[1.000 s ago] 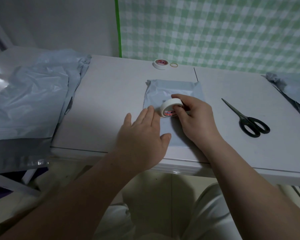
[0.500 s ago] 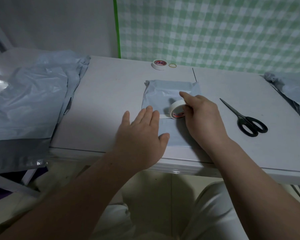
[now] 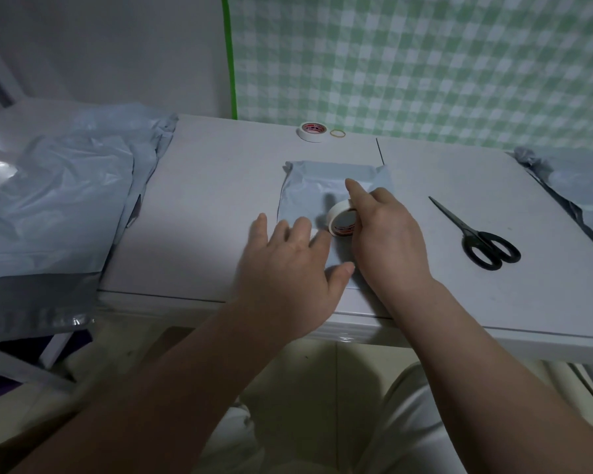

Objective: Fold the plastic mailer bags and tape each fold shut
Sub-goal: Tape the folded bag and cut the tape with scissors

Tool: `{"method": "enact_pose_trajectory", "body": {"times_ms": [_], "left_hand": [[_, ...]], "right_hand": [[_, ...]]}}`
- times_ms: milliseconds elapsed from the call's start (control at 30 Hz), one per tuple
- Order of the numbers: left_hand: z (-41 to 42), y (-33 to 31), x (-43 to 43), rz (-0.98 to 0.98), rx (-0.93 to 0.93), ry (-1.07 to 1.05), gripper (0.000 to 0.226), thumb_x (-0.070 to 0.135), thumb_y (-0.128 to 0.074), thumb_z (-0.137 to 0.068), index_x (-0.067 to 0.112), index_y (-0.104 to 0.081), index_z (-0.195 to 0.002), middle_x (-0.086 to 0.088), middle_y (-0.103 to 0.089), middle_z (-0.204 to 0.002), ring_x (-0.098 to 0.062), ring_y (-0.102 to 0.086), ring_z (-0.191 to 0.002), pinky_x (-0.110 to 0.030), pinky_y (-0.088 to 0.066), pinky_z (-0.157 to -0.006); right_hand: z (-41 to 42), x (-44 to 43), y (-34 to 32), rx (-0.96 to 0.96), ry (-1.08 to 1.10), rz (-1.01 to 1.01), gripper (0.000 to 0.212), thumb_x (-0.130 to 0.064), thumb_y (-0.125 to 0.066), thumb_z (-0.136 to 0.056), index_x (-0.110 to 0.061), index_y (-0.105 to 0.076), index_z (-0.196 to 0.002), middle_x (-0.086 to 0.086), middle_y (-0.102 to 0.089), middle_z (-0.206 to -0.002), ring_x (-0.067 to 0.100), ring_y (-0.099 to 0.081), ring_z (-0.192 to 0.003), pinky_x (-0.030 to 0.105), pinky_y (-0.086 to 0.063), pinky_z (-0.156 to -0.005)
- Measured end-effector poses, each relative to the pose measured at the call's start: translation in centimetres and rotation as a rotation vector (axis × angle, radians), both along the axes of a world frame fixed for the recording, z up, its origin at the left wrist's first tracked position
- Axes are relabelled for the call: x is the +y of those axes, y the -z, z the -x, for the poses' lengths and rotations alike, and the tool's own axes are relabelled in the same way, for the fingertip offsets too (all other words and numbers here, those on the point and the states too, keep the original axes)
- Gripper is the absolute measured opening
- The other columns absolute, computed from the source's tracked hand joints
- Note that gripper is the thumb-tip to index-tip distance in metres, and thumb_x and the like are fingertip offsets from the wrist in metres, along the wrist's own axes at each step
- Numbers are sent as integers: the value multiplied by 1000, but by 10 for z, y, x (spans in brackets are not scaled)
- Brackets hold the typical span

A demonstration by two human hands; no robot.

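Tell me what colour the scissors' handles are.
Black. The scissors lie right of the folded mailer; the head view shows them plainly.

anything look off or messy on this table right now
Nothing spilled or broken. The folded mailer is wrinkled, and its far right corner juts out unevenly. The loose mailers on the left lie in a rumpled heap.

Left hand [image 3: 288, 265] and right hand [image 3: 387, 241], both bare, left forearm [image 3: 172, 371] and right forearm [image 3: 459, 343] uncovered as far as they show, pale off-white garment [image 3: 418, 422] over both thighs, cloth softly creased, dim in shadow.
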State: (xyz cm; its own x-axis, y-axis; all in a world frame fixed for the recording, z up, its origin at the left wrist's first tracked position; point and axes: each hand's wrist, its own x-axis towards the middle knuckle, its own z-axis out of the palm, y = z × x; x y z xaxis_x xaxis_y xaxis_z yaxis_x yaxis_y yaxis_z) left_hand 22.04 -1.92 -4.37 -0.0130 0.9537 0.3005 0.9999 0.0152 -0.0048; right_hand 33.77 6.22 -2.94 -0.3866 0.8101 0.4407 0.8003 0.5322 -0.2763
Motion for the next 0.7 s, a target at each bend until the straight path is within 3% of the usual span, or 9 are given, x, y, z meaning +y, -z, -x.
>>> {"method": "enact_pose_trajectory", "body": {"times_ms": [200, 400, 533, 633, 700], "left_hand": [[-9, 4, -4, 49, -38, -22, 68, 51, -21, -89, 7, -62, -120, -16, -63, -113, -37, -56, -110, -53, -28, -106], [1, 8, -5, -79, -42, -76, 54, 45, -32, -93, 7, -68, -107, -10, -68, -99, -29, -65, -86, -55, -31, -103], [10, 7, -10, -75, 9, -107, 53, 44, -33, -93, 4, -66, -104, -10, -66, -97, -29, -63, -85, -57, -32, -102], [16, 1, -13, 5, 52, -155, 60, 47, -30, -91, 0, -65, -102, -18, -66, -100, -35, -61, -101, -60, -31, -102], [16, -7, -11, 83, 68, -214, 68, 50, -24, -88, -1, -62, -110, -21, -61, -119, -37, -47, -125, -59, -22, -107]], "right_hand": [[-1, -4, 4, 22, -6, -1, 53, -4, -47, -87, -23, -47, -137, 8, -49, -94, 22, -40, -77, 30, -30, -60], [-2, -2, 6, 23, 16, -2, 54, -4, -46, -88, -27, -47, -137, 7, -48, -91, 25, -42, -79, 31, -30, -61], [-2, -2, 6, -2, 34, -6, 56, -3, -44, -87, -28, -46, -137, 8, -52, -93, 29, -48, -84, 32, -30, -60], [-2, -2, 6, -54, 57, -32, 56, -5, -44, -88, -31, -45, -138, 7, -53, -95, 29, -49, -86, 32, -30, -59], [-2, 0, 8, -58, 73, -114, 56, -3, -45, -83, -28, -51, -133, 8, -55, -86, 29, -48, -77, 31, -28, -56]]}}
